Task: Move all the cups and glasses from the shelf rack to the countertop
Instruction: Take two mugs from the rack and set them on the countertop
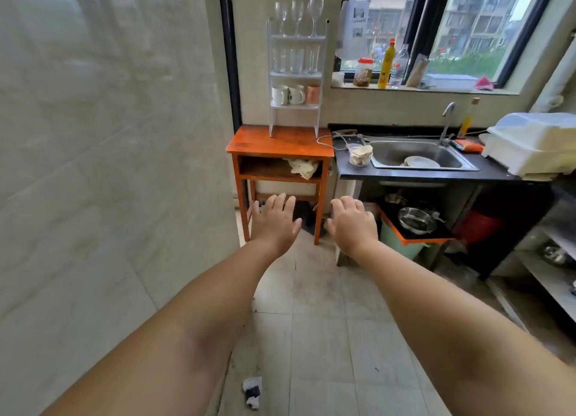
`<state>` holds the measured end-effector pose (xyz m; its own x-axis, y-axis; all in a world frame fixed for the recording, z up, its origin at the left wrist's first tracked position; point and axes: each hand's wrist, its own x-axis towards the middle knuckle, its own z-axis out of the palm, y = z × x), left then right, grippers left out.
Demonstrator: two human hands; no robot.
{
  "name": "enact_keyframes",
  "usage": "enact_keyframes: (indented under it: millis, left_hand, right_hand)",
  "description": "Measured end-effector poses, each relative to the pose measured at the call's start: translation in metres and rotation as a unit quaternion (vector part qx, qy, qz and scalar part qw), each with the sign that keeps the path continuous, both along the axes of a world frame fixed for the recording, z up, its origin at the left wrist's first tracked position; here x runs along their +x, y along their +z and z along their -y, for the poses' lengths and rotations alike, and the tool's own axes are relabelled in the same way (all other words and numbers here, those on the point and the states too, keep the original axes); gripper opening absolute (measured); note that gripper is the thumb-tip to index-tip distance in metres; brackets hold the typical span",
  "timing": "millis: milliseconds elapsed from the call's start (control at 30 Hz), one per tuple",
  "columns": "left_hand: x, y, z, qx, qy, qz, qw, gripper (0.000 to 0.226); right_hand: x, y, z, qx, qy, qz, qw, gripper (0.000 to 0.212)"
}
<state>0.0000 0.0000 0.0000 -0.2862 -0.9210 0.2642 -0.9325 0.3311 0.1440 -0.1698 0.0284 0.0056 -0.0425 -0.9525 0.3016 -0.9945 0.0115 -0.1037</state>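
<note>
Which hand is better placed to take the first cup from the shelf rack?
Probably the left hand: empty and open, it is directly below the shelf rack. The right hand, also empty, is nearer the sink.

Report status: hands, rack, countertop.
Left hand and right hand open, empty, short of the rack. White shelf rack full: wine glasses, tumblers, mugs. Countertop crowded: jar, sink.

Wine glasses [297, 13]: three. Tumblers [296, 60]: roughly four. Mugs [295, 94]: three.
</note>
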Motion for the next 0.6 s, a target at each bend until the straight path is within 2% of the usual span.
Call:
enact_keyframes:
  millis: [167,300,600]
  left_hand:
    - [-0.017,-0.016,0.054,0.032,-0.009,-0.003,0.999,0.055]
    - [-0.037,-0.025,0.113,0.023,-0.003,0.007,1.0,0.053]
    - [-0.096,-0.025,0.255,0.055,0.039,-0.026,0.997,0.051]
  right_hand:
    - [-0.019,-0.016,0.053,0.023,-0.002,0.011,1.0,0.043]
    - [-0.041,-0.024,0.111,0.038,0.0,0.017,0.999,0.048]
    - [-0.095,-0.024,0.256,0.086,0.03,0.023,0.996,0.038]
